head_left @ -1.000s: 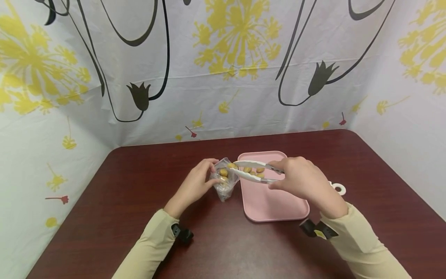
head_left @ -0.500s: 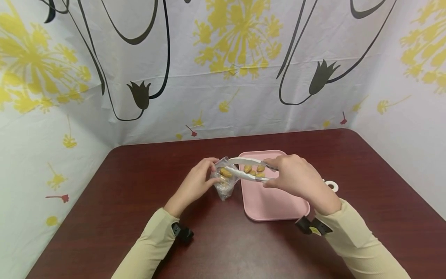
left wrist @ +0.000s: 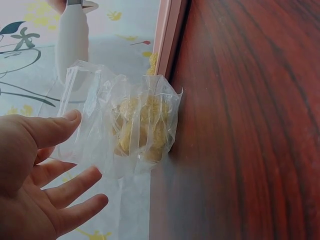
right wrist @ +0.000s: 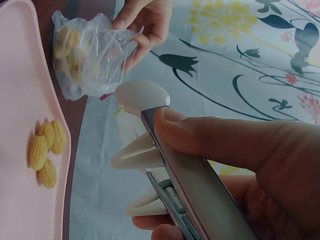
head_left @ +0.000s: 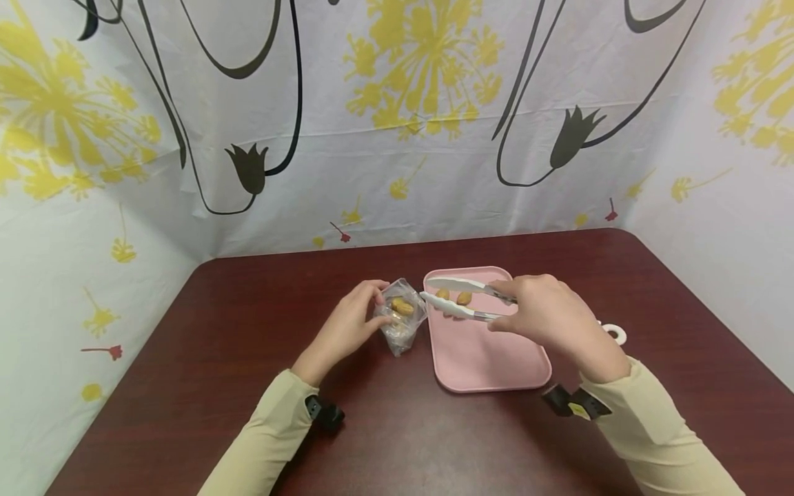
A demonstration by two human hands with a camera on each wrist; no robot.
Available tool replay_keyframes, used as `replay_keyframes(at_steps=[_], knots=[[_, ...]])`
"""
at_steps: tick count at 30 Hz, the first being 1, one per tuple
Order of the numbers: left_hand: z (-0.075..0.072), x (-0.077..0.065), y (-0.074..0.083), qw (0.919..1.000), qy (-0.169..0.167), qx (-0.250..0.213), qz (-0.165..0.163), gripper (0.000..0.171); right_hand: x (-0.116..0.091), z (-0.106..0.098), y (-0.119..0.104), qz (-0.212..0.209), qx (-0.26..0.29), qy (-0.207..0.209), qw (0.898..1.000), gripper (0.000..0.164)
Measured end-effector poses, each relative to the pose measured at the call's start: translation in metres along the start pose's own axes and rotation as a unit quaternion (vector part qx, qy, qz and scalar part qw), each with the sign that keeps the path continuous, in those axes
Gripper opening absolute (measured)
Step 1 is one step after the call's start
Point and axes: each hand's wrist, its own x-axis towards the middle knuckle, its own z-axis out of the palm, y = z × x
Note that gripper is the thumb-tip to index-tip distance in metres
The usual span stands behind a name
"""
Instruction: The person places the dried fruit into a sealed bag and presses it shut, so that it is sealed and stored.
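Note:
My left hand (head_left: 344, 327) pinches the rim of a clear plastic bag (head_left: 398, 341) between thumb and fingers. Several wrinkled, oval yellow-brown pieces (left wrist: 150, 117) lie in the bag, which stands mouth up beside the pink tray (head_left: 490, 362). In my right hand (head_left: 555, 320) I grip metal tongs (head_left: 459, 284) with white tips; their arms stand apart over the tray's left part, nothing between them. Several like pieces (right wrist: 39, 152) lie grouped on the tray, partly hidden by the tongs in the head view. Whether they are nuts or biscuits I cannot tell.
A dark red-brown table (head_left: 248, 386) carries the tray and bag. Behind it and at the sides hang white sheets (head_left: 397, 165) with yellow and grey flower prints. The tongs' white end loop (head_left: 614, 334) sticks out behind my right hand.
The tongs held a piece at the bag's mouth, then reached into it. Now they have opened and drawn back right over the tray, leaving the piece in the bag. My left hand stays put.

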Motion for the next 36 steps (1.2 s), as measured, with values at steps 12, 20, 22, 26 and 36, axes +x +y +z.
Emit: replay_keyframes(at_steps=[12,20,22,26,36], knots=[[-0.001,-0.002,0.002,0.9999,-0.005,-0.003,-0.016,0.031,-0.007,0.002,0.015,0.032,0.001,-0.024,0.999,0.059],[0.000,-0.003,0.002,0.9999,-0.004,-0.002,-0.014,0.031,-0.011,0.006,0.026,0.036,-0.006,-0.017,0.999,0.057],[-0.001,-0.003,0.002,0.9999,-0.002,-0.001,-0.011,0.031,-0.012,0.006,0.028,0.034,-0.005,-0.014,0.999,0.055],[-0.001,-0.003,0.003,1.0000,-0.001,0.000,-0.008,0.031,-0.014,0.008,0.032,0.037,-0.004,-0.011,0.999,0.055],[-0.002,-0.002,0.002,0.9999,-0.007,-0.002,-0.011,0.031,-0.013,0.018,0.046,0.054,-0.006,-0.040,0.998,0.049]])
